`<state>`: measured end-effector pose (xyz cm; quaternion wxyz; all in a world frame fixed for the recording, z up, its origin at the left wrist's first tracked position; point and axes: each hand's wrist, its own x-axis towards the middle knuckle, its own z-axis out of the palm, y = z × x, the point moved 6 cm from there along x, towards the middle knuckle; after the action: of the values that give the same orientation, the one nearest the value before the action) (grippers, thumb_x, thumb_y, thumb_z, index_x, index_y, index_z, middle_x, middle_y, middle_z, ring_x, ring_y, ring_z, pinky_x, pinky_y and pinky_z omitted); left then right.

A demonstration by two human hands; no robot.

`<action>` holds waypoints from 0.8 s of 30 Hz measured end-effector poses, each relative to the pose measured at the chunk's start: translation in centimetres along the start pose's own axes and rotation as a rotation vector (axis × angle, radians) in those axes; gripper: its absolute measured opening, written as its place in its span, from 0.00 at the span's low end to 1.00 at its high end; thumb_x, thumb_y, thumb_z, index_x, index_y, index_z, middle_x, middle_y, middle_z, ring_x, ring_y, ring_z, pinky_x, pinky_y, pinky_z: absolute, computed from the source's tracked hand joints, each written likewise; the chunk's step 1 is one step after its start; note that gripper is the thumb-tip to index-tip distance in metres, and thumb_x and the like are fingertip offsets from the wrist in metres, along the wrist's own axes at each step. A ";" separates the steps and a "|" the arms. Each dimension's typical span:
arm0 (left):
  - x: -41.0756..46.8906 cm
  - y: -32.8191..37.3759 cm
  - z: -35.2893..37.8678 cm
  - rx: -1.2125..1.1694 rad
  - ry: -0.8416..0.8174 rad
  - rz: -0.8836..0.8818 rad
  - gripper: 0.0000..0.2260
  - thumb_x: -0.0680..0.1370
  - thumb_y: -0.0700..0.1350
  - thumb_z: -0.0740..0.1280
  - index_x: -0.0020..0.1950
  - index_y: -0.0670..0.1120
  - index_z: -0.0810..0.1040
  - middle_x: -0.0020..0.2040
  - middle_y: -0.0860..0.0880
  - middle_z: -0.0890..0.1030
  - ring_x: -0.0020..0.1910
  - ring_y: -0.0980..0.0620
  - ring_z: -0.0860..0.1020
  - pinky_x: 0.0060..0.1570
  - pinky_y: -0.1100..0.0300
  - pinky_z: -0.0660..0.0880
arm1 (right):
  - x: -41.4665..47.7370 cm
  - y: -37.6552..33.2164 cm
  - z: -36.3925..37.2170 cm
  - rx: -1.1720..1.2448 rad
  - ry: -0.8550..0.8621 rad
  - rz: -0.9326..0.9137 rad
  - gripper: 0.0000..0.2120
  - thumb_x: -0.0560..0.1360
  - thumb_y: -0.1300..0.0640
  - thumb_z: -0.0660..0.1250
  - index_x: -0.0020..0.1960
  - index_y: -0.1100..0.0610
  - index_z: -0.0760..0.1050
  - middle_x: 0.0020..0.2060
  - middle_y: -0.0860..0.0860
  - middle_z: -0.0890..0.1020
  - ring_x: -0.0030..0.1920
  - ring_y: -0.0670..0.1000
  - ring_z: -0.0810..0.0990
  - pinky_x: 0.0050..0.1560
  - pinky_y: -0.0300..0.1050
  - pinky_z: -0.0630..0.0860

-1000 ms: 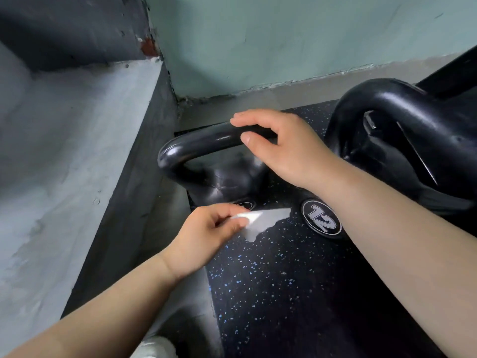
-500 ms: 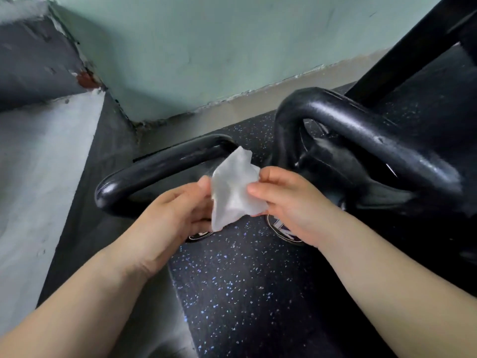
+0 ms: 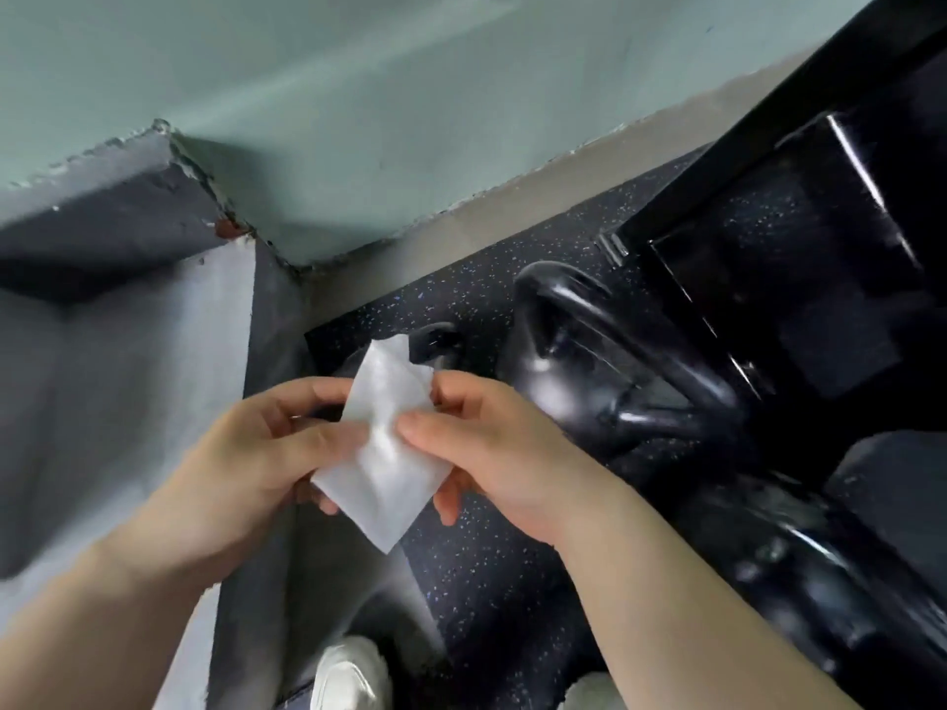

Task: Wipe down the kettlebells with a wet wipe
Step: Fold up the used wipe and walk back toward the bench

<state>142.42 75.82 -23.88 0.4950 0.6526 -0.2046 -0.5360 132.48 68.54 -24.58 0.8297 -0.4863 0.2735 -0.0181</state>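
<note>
While it is pinched at both edges between thumbs and fingers, the wet wipe (image 3: pixel 384 453) is held spread by the left hand (image 3: pixel 246 453) and the right hand (image 3: pixel 502 453). Just beyond the fingertips a small kettlebell (image 3: pixel 435 340) is partly hidden by the wipe. A larger kettlebell (image 3: pixel 589 361) is seen beyond the right hand. Black speckled matting (image 3: pixel 487 581) is laid beneath, bounded by a pale green wall (image 3: pixel 358 120) ahead and a grey ledge (image 3: pixel 128 376) left of the left hand.

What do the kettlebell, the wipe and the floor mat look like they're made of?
Kettlebell: probably cast metal, glossy black coating, bright highlights. Wipe: thin white nonwoven sheet, limp and creased. Floor mat: likely rubber, matte black with pale flecks.
</note>
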 end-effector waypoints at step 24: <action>-23.2 25.5 16.1 0.059 -0.541 -0.261 0.14 0.76 0.39 0.60 0.30 0.44 0.72 0.20 0.50 0.75 0.20 0.56 0.74 0.21 0.68 0.71 | -33.3 -21.2 12.4 0.613 0.757 -0.255 0.10 0.69 0.49 0.62 0.44 0.50 0.80 0.40 0.47 0.85 0.45 0.47 0.79 0.50 0.42 0.72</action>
<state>126.71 76.57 10.77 0.3304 0.5209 -0.2591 -0.7432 114.99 77.11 11.90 0.7682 -0.2091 0.4758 -0.3738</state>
